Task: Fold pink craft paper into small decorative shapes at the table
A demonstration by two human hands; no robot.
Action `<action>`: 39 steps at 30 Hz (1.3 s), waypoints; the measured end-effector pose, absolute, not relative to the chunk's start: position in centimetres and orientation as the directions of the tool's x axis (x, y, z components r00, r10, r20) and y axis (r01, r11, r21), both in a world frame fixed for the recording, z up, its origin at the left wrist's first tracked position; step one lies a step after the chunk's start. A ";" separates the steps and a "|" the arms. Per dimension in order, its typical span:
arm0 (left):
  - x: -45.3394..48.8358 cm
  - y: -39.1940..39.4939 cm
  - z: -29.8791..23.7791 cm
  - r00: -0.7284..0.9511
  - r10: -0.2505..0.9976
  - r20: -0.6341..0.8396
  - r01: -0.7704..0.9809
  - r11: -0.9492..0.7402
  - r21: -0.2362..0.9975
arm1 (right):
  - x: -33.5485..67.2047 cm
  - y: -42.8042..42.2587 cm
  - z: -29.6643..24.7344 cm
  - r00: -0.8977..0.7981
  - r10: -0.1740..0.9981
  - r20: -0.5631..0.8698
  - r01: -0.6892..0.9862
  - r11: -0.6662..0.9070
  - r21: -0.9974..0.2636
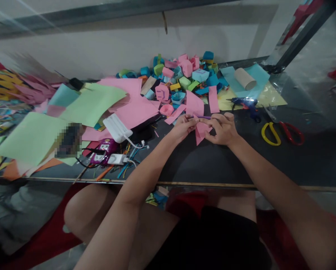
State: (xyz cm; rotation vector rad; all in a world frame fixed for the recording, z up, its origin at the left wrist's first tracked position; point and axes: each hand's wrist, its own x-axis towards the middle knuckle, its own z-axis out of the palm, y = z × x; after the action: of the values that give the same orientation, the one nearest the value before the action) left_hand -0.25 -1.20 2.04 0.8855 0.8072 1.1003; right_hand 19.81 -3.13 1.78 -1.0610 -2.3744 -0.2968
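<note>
- Left hand (pixel 182 128) and right hand (pixel 222 129) both pinch a folded pink paper piece (pixel 201 131), fingers closed on it, just above the dark table (pixel 212 161).
- Purple pen (pixel 203 117) touching the fingertips.
- Scissors (pixel 281 133) to the right, well apart.
- Pile of folded paper boxes (pixel 181 77) behind.

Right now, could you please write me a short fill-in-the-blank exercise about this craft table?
1. Both hands, left hand and right hand, hold a folded piece of ____ paper.
2. The scissors have one red handle and one ____ handle.
3. The cardboard tube lies on a ____ sheet.
4. The glue gun is ____ in colour.

Missing words: pink; yellow; blue; blue
</note>
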 end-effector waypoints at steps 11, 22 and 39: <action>0.6 -2.2 3.5 0.270 0.963 -0.007 -0.441 0.130 0.888 | 20.0 -3.5 1.0 -0.474 0.563 0.677 0.748 0.664 -0.029; 0.9 -3.1 4.1 0.333 0.942 -0.047 -0.595 0.248 0.764 | 21.0 -3.5 -0.1 -0.499 0.601 0.624 0.753 0.657 -0.030; 0.6 -3.0 3.3 0.269 0.962 -0.045 -0.493 0.178 0.851 | 20.1 -3.9 2.1 -0.490 0.752 0.441 0.767 0.613 -0.192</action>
State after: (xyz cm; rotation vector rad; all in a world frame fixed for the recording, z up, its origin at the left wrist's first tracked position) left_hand 0.65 -3.02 3.34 0.8391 0.6917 1.1540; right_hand 20.14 -3.89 2.09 -1.1991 -2.3525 -0.0408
